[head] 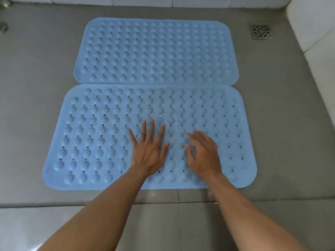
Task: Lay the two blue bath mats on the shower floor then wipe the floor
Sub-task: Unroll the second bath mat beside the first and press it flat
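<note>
This is a shower with a smooth grey floor and white wall tiles. Two blue bath mats lie flat on it, one behind the other, with their long edges touching. The near mat is under both hands, and the far mat sits just past it, closer to the back wall. Each mat is a long shape with round corners, covered in rows of round bumps with little holes between them. They look like soft, bendy rubber, so I think they are light and floppy and would droop if lifted. A corner or a plain edge looks like the best place to take hold. They may be slippery when wet. The left hand is open, with its fingers spread wide, pressing flat on the middle of the near mat. The right hand is beside it on the same mat; it is blurry, with loosely bent fingers that hold nothing. A square metal drain sits in the far right corner, well apart from the mats. A low step runs across in front of the near mat.
</note>
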Demonstrator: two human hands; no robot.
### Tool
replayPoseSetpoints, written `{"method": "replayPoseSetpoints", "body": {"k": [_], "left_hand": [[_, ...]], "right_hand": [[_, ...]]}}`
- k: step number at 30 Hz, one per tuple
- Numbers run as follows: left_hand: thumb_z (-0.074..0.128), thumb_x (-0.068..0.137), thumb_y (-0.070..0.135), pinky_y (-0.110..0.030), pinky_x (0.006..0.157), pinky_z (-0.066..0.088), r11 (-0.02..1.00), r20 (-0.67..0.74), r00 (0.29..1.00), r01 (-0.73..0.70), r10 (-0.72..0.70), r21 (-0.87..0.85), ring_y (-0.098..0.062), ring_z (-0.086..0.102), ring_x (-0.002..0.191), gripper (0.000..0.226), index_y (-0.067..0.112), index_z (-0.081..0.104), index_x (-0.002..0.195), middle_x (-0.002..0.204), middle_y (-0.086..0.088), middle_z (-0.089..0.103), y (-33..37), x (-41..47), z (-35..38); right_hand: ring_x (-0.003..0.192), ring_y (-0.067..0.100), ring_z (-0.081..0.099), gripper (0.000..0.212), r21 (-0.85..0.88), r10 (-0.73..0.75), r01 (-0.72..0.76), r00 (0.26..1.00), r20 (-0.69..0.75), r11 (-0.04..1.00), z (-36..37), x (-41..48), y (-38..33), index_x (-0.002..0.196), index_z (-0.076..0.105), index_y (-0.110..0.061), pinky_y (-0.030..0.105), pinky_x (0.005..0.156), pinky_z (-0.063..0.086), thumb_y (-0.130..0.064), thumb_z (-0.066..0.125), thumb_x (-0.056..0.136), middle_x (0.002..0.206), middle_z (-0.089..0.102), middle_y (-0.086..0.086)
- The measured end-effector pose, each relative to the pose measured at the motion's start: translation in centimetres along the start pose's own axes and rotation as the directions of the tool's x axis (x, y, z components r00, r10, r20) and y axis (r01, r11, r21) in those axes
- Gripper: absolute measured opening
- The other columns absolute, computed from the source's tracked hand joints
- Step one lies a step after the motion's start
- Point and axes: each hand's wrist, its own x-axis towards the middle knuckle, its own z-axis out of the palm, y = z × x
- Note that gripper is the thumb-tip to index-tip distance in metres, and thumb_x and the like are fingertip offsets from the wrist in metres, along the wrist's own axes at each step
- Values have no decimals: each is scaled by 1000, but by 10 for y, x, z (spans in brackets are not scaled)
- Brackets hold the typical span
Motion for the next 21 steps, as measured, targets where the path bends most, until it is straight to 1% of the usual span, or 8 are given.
{"method": "replayPoseSetpoints", "body": {"k": [1,3,5,6,8,11,16,21], "left_hand": [[4,99,61,-72,113,-7,1000,0,1000,-27,27,4,-32,-14,153,64,37,-1,159,168,-6,-2,14,3,4],[8,100,62,-75,111,-6,998,10,998,-55,55,13,-38,-12,152,62,42,0,158,168,-5,-2,35,9,12],[9,98,68,-77,109,-6,999,33,999,-31,30,22,-41,-15,151,63,46,-1,157,168,-3,-7,48,13,20],[8,96,72,-77,109,-7,999,41,999,-10,8,32,-41,-18,150,66,47,-3,156,168,-1,-11,52,14,22],[6,91,79,-75,110,-8,999,44,999,21,-23,48,-39,-21,150,72,49,-6,155,167,2,-16,54,16,25],[8,88,84,-76,110,-4,998,40,999,31,-34,55,-40,-19,150,77,50,-8,155,167,2,-17,55,16,23],[11,88,84,-76,110,-2,997,45,998,31,-34,68,-40,-16,151,76,52,-7,154,167,2,-16,57,18,22],[13,88,84,-76,110,-2,997,65,997,30,-35,73,-40,-18,151,77,51,-8,154,167,0,-18,58,19,18]], "right_hand": [[147,26,29,53,-103,40,-38,999,20,994,-4,-2,16,143,52,-20,49,119,19,-47,39,100,155,41,9],[154,25,0,62,-267,169,-135,980,107,954,-10,-7,46,156,23,-33,58,119,-1,-61,26,101,167,11,4],[151,30,-18,68,-370,240,-170,959,152,913,-9,-11,65,156,-6,-44,67,116,-8,-72,10,97,167,-13,1],[150,33,-20,69,-395,245,-165,956,160,904,-8,-13,69,154,-14,-46,69,114,-8,-75,5,95,165,-19,1],[150,35,-19,71,-393,237,-164,961,144,905,-4,-13,72,153,-18,-45,71,113,-6,-77,4,93,165,-22,0],[152,33,-16,67,-385,206,-140,969,136,912,-4,-13,72,154,-13,-47,73,112,-3,-73,5,95,166,-18,0],[152,39,-10,56,-395,167,-80,967,193,915,-5,-10,76,153,-5,-53,78,107,1,-65,3,99,167,-4,0],[151,41,-9,55,-410,180,-64,951,251,910,-10,-8,75,152,-11,-52,79,106,0,-63,5,100,167,-7,2]]}}
